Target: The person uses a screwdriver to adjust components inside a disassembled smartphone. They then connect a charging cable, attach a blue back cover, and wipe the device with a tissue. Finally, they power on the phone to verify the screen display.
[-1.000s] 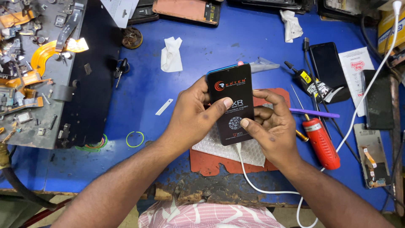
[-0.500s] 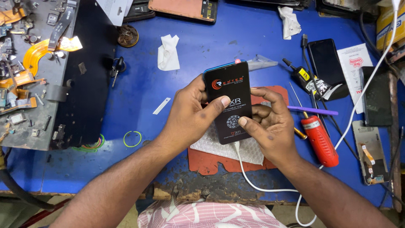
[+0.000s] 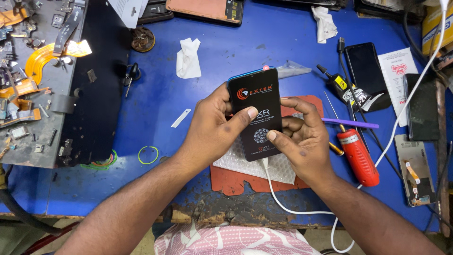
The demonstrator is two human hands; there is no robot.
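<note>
Blue bench [image 3: 226, 56], both hands [image 3: 214, 127] [image 3: 302, 139] gripping black printed phone [image 3: 257, 113], white leaflet [image 3: 398, 71] right.

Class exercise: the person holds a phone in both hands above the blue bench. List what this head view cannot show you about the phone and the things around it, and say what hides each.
- Phone: its glass is covered by a black printed film; its back faces away.
- Left hand and right hand: fingers behind the phone are hidden.
- White cable: its plug is too small to identify.
- Red mat: mostly under bubble wrap and hands.
- Orange-backed device: cut by the top edge.
</note>
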